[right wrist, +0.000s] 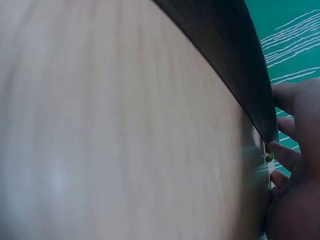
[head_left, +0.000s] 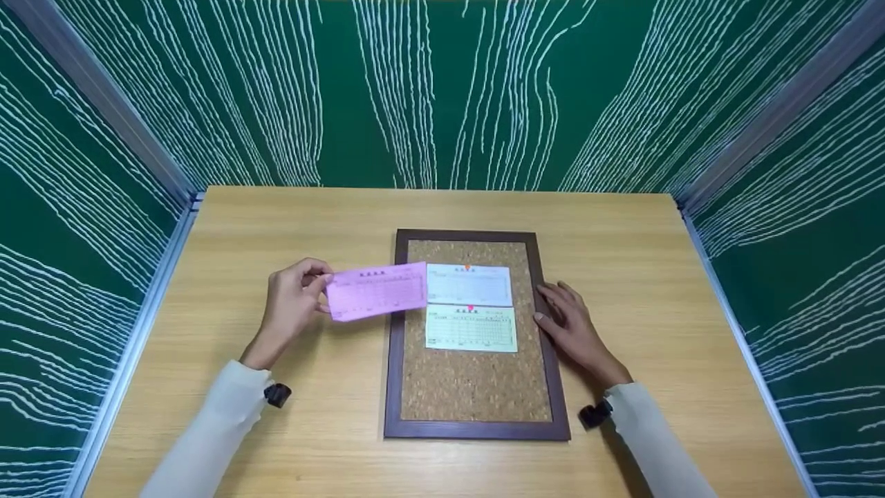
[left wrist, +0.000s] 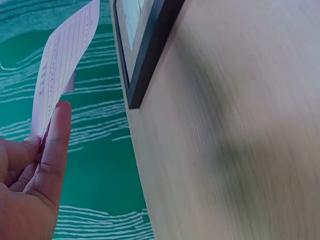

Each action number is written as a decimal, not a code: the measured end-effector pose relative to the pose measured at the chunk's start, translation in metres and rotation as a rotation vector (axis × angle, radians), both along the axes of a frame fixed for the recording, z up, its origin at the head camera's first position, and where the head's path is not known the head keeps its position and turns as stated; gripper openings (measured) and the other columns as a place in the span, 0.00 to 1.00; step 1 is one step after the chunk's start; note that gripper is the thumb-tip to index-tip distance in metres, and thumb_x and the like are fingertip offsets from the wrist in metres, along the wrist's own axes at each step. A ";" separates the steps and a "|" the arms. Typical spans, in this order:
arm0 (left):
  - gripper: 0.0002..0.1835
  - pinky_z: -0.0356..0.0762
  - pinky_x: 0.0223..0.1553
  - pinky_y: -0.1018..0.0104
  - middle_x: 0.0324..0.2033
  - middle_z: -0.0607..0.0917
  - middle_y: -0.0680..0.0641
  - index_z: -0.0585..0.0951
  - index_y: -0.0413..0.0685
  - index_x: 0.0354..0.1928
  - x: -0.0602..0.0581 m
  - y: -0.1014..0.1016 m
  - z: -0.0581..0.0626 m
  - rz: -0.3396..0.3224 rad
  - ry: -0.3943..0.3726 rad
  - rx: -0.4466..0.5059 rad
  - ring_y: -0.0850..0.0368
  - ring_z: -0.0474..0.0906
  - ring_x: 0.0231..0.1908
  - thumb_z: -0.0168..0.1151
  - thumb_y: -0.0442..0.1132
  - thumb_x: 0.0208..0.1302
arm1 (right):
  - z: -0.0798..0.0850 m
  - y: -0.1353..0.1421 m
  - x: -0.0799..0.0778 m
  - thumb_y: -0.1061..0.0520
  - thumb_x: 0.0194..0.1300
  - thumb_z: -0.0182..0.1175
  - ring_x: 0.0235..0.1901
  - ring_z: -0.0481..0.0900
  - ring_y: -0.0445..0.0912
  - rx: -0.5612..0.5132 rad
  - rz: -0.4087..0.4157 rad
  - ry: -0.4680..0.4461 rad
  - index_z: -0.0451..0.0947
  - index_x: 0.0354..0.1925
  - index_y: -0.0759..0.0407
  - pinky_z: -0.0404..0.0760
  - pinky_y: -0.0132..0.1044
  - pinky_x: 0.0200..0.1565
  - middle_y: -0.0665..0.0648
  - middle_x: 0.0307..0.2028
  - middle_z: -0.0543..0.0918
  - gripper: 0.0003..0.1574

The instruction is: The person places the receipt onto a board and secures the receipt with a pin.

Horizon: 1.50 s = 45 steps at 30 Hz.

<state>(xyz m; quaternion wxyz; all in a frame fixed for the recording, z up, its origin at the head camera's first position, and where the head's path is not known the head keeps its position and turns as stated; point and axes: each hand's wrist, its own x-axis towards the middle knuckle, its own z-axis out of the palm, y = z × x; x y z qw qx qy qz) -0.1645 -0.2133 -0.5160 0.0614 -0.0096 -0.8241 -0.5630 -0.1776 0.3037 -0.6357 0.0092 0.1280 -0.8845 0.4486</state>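
My left hand (head_left: 294, 301) pinches a pink printed paper slip (head_left: 377, 291) by its left end, thumb against fingers. The slip's right end overlaps the frame of a cork board (head_left: 477, 387) and reaches the edge of a pale blue slip (head_left: 469, 285). Below that lies a pale green slip (head_left: 470, 330). An orange-red pushpin (head_left: 467, 267) sits at the blue slip's top, a pink-red pushpin (head_left: 471, 308) at the green one's. My right hand (head_left: 570, 328) rests with fingertips and thumb against the board's right frame edge. A small greenish shiny thing (right wrist: 270, 157) shows by its fingers.
The board lies on a light wood table (head_left: 304, 429), its dark brown frame (head_left: 477, 430) raised around the cork. Green walls (head_left: 442, 90) with white wavy lines enclose the table at the back and both sides. A small black device (head_left: 278, 395) sits at my left cuff.
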 end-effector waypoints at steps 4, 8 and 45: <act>0.04 0.91 0.26 0.50 0.34 0.89 0.37 0.87 0.33 0.45 0.003 0.008 -0.001 -0.016 -0.002 0.005 0.50 0.87 0.31 0.65 0.22 0.75 | 0.000 0.000 0.001 0.54 0.80 0.67 0.86 0.47 0.65 -0.004 -0.008 -0.012 0.72 0.80 0.60 0.43 0.72 0.82 0.66 0.81 0.68 0.36; 0.04 0.90 0.25 0.53 0.33 0.89 0.37 0.87 0.32 0.44 0.006 0.017 -0.001 -0.036 -0.002 0.015 0.50 0.87 0.30 0.65 0.21 0.74 | -0.001 0.000 0.001 0.54 0.80 0.67 0.86 0.48 0.64 -0.006 -0.007 -0.012 0.72 0.80 0.60 0.44 0.72 0.82 0.66 0.81 0.68 0.36; 0.06 0.90 0.23 0.55 0.35 0.89 0.41 0.88 0.35 0.43 0.029 0.053 0.010 -0.143 0.052 0.068 0.49 0.86 0.33 0.67 0.20 0.72 | 0.018 -0.020 0.013 0.57 0.80 0.66 0.84 0.50 0.66 -0.037 -0.011 -0.012 0.72 0.79 0.65 0.49 0.72 0.81 0.70 0.82 0.62 0.36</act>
